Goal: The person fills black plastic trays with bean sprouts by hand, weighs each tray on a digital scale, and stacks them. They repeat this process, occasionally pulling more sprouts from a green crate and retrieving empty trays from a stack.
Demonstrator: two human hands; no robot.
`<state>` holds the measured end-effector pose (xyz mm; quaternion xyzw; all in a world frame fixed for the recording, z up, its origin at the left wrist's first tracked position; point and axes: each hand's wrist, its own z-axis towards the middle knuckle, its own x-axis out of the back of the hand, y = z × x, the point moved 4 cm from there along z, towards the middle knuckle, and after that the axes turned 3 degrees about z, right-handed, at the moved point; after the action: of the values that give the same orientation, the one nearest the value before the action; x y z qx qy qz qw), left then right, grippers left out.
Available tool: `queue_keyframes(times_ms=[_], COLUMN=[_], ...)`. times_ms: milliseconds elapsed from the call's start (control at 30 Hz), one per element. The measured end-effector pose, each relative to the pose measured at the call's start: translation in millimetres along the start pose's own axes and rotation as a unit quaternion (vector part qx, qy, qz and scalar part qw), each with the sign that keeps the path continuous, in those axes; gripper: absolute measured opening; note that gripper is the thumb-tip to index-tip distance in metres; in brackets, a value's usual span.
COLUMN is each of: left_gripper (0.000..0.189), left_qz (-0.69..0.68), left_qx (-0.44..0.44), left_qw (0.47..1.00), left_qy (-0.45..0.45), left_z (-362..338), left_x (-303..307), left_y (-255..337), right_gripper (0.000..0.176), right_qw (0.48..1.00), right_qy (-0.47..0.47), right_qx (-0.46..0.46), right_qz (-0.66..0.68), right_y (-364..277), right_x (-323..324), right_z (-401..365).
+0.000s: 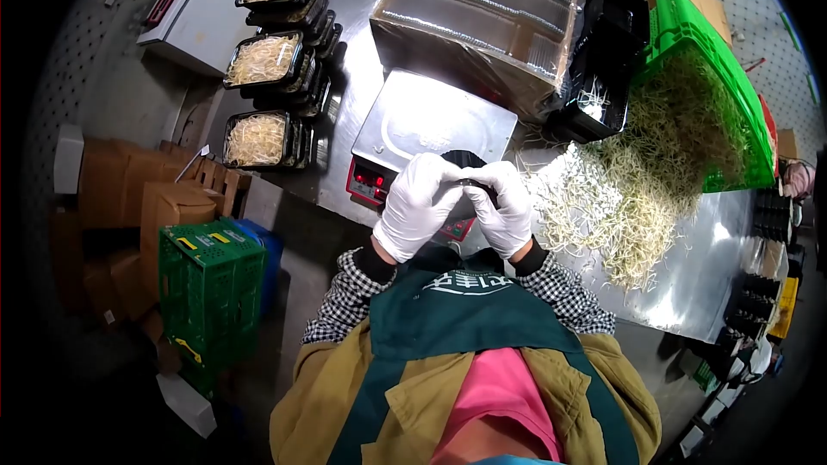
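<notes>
Left hand (418, 205) and right hand (506, 207), gloved, gripped tray (465, 160) together just above scale (431, 125); sprouts (620, 198) lay heaped alongside, within easy reach

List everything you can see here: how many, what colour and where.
Table: one, steel, under everything.
Scale: one, silver, before the hands.
Filled trays: three stacks, black, table's left end.
Bean sprouts: one heap, pale, right of scale.
Tipped crate: one, green, behind the heap.
Empty trays: one stack, black, beside that crate.
Wrapped pack: one, clear plastic, behind the scale.
Floor crate: one, green, floor left.
Cardboard boxes: several, brown, floor left.
Held tray: one, black, between both hands.
Left hand: one, white glove, gripping held tray.
Right hand: one, white glove, gripping held tray.
</notes>
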<state>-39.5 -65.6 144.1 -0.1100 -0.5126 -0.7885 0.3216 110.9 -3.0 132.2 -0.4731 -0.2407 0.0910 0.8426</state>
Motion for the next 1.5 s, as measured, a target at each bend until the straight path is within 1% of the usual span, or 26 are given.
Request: queue_keyframes(times_ms=[67, 100, 200, 233, 267, 333, 367, 400, 433, 467, 500, 533, 567, 600, 667, 867, 933, 1000, 1033, 1067, 1100, 1200, 1233, 1333, 1367, 1500], left_gripper=[0.055, 0.074, 0.055, 0.042, 0.034, 0.03, 0.029, 0.028, 0.03, 0.03, 0.029, 0.028, 0.031, 0.032, 0.03, 0.028, 0.027, 0.026, 0.024, 0.023, 0.024, 0.026, 0.026, 0.026, 0.024, 0.02], left_qz=[-0.065, 0.077, 0.085, -0.025, -0.028, -0.119, -0.153, -0.186, -0.171, -0.202, -0.126, -0.05, -0.061, -0.018, -0.036, -0.006, -0.031, -0.076, -0.112, -0.134, -0.125, -0.064, -0.037, -0.099, -0.138, -0.191], left_qx=[0.084, 0.069, 0.118, 0.175, 0.174, 0.184, 0.208, 0.233, 0.219, 0.23, 0.187, 0.144, 0.149, 0.102, 0.105, 0.083, 0.129, 0.194, 0.178, 0.193, 0.202, 0.229, 0.236, 0.252, 0.28, 0.294], left_qw=[0.994, 0.994, 0.989, 0.984, 0.982, 0.972, 0.962, 0.95, 0.957, 0.948, 0.971, 0.986, 0.984, 0.992, 0.991, 0.992, 0.987, 0.974, 0.975, 0.969, 0.968, 0.968, 0.968, 0.959, 0.946, 0.934], left_qy=[-0.011, -0.021, -0.013, 0.039, 0.061, 0.087, 0.087, 0.088, 0.085, 0.092, 0.082, 0.069, 0.078, 0.066, 0.069, 0.093, 0.087, 0.085, 0.067, 0.076, 0.079, 0.078, 0.073, 0.083, 0.086, 0.066], left_z=[2.7, -0.4, -29.0, -36.2, -40.9, -45.5, -47.4, -48.3, -46.4, -44.7, -38.8, -33.4, -28.2, -24.2, -22.7, -23.9, -26.9, -32.1, -35.7, -42.8, -45.0, -51.6, -52.5, -57.4, -67.8, -68.7], left_x=[10.5, 24.6, 33.6, 30.3, 28.4, 23.6, 21.7, 19.2, 17.8, 14.4, 15.4, 15.3, 13.6, 13.9, 14.6, 18.0, 19.0, 18.8, 16.5, 14.4, 16.4, 22.4, 23.8, 15.0, 5.0, -11.3], left_y=[0.2, -2.6, -36.0, -40.4, -36.8, -38.1, -37.7, -33.6, -26.9, -19.6, -11.1, -1.8, 5.2, 11.9, 17.3, 27.9, 26.6, 22.5, 14.9, 6.4, 8.0, 16.6, 17.9, 7.1, -10.8, -16.3], right_gripper=[0.021, 0.02, 0.019, 0.019, 0.017, 0.016, 0.015, 0.024, 0.031, 0.037, 0.048, 0.045, 0.044, 0.042, 0.041, 0.037, 0.039, 0.045, 0.047, 0.049, 0.052, 0.05, 0.045, 0.04, 0.036, 0.034], right_qw=[0.999, 0.997, 0.994, 0.994, 0.993, 0.987, 0.985, 0.994, 0.994, 0.983, 0.973, 0.967, 0.963, 0.953, 0.965, 0.954, 0.951, 0.958, 0.954, 0.95, 0.941, 0.926, 0.932, 0.948, 0.95, 0.957], right_qy=[0.034, 0.045, 0.098, 0.098, 0.102, 0.123, 0.108, 0.07, 0.057, 0.045, -0.015, -0.086, -0.135, -0.184, -0.167, -0.126, -0.137, -0.178, -0.197, -0.216, -0.206, -0.22, -0.204, -0.178, -0.172, -0.182], right_qx=[-0.023, -0.055, -0.032, -0.006, -0.006, -0.095, -0.111, -0.081, -0.025, 0.031, 0.055, 0.107, 0.142, 0.178, 0.157, 0.23, 0.238, 0.2, 0.198, 0.197, 0.224, 0.238, 0.242, 0.207, 0.199, 0.16], right_qz=[-0.008, -0.014, -0.017, -0.056, -0.064, 0.042, 0.073, -0.008, -0.093, -0.178, -0.226, -0.213, -0.186, -0.159, -0.131, -0.143, -0.143, -0.1, -0.106, -0.112, -0.15, -0.192, -0.177, -0.166, -0.166, -0.158], right_y=[7.0, 7.4, 14.2, 12.8, 15.0, 32.0, 36.9, 44.1, 28.8, 10.2, -15.3, -28.3, -30.4, -31.4, -23.9, -30.8, -29.5, -33.9, -35.1, -34.1, -32.1, -13.4, -8.4, 1.1, 0.2, 14.4], right_x=[2.9, 11.2, 24.5, 28.7, 31.9, 33.2, 36.3, 44.4, 44.5, 48.0, 41.3, 31.4, 20.6, 11.1, 3.9, -2.3, -2.7, -1.7, -0.8, 0.2, 3.6, 4.7, -0.1, -3.6, -3.8, -3.1], right_z=[-2.7, 0.2, -2.1, -1.1, -0.9, -6.5, -4.8, -2.1, 7.4, 16.9, 24.6, 30.7, 28.5, 25.5, 18.1, 14.8, 16.6, 22.2, 24.1, 25.7, 26.2, 12.5, 8.4, -0.1, 0.0, -16.0])
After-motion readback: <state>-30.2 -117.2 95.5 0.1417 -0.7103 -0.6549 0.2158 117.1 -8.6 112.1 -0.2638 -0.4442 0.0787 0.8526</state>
